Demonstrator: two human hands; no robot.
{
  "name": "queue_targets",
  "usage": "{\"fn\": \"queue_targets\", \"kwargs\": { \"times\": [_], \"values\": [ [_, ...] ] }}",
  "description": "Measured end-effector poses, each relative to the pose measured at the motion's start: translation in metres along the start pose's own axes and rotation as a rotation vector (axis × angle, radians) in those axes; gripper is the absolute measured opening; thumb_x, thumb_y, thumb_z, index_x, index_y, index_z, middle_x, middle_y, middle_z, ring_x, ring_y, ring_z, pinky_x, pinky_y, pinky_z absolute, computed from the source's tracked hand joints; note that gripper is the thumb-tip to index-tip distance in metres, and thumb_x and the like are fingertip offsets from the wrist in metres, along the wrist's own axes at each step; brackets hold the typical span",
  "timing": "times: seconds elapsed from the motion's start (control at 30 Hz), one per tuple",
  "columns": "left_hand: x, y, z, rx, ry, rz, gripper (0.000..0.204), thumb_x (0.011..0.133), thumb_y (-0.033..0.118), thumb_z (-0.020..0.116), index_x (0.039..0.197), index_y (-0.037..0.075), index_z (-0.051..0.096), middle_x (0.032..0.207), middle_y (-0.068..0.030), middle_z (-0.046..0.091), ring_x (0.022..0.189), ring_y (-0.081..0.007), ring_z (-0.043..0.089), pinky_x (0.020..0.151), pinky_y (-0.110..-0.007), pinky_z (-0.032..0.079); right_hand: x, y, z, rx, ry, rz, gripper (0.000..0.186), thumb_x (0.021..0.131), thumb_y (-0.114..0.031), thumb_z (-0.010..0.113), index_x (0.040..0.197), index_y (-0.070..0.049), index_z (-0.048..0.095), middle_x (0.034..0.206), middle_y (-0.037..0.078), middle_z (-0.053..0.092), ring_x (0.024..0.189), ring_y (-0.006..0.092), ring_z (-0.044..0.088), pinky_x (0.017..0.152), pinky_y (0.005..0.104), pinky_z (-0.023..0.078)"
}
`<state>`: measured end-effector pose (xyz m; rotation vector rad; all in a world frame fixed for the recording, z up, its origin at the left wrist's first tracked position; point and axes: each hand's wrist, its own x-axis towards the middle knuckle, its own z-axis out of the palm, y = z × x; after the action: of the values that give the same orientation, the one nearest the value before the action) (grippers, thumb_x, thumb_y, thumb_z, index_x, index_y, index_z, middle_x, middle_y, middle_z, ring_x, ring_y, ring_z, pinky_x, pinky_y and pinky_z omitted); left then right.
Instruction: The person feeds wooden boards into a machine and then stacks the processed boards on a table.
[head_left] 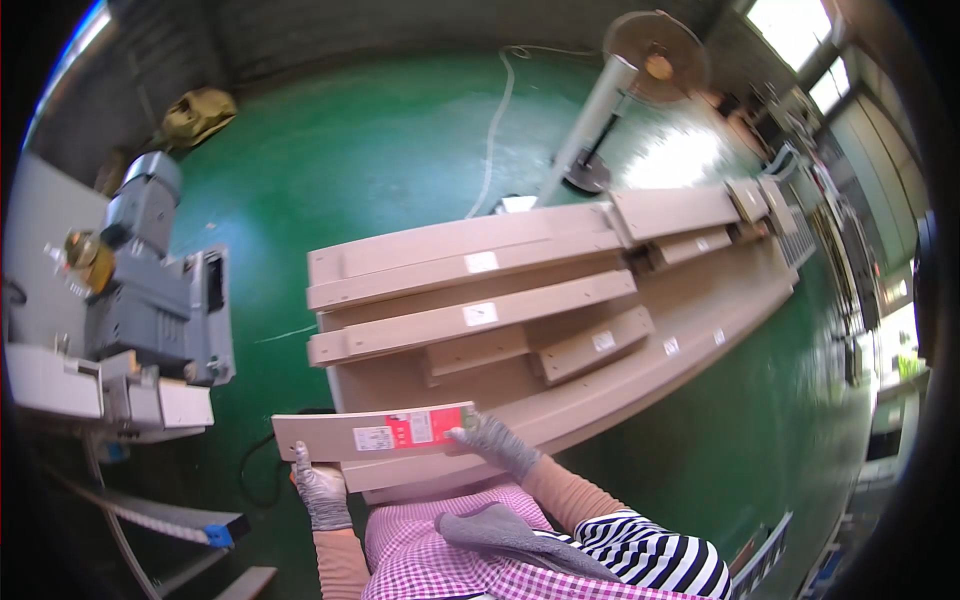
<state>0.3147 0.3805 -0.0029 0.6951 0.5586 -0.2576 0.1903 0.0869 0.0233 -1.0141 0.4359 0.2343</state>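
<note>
Wood-fibre panel [372,432], labelled red and white, is clamped at both ends: left hand [320,492] grips the lower edge, right hand [495,443] the right end. Panel hangs just before the stacked panels [520,310]. Risk: gloved fingers slipping; panel drops onto green floor [400,150].

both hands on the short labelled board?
Yes: the left hand grips the near edge of the short board, and the right hand holds its right end.

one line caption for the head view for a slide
Gloved left hand and right hand hold a short tan wooden board with a red label beside stacked tan wooden panels on a green floor.
</note>
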Motion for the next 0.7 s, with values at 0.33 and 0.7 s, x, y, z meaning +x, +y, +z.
{"fn": "queue_targets", "kwargs": {
  "times": [0.33, 0.7],
  "values": [
    [-0.05, -0.352, 0.103, 0.767, -0.335, -0.249, 0.061, 0.083, -0.005, 0.061, 0.141, 0.003, 0.041, 0.116, -0.0064, 0.062, 0.1, -0.0135, 0.061, 0.085, -0.027, 0.051, -0.122, -0.016, -0.405, -0.491, 1.044, -0.178, 0.053, 0.079, -0.019, 0.077, 0.124, -0.001, 0.056, 0.104, 0.008, 0.065, 0.088, 0.0117, 0.058, 0.083, 0.0269, 0.05],
    [-0.045, -0.519, 0.134, 1.761, -0.338, 0.362, 0.072, 0.071, 0.019, 0.079, 0.133, 0.004, 0.046, 0.126, -0.0229, 0.046, 0.116, -0.0337, 0.05, 0.101, -0.042, 0.041, -0.096, -0.031, -0.551, -1.319, 1.168, 0.236, 0.069, 0.083, -0.051, 0.062, 0.137, -0.011, 0.048, 0.143, 0.018, 0.044, 0.132, 0.0348, 0.041, 0.111, 0.0446, 0.032]
  ]
}}
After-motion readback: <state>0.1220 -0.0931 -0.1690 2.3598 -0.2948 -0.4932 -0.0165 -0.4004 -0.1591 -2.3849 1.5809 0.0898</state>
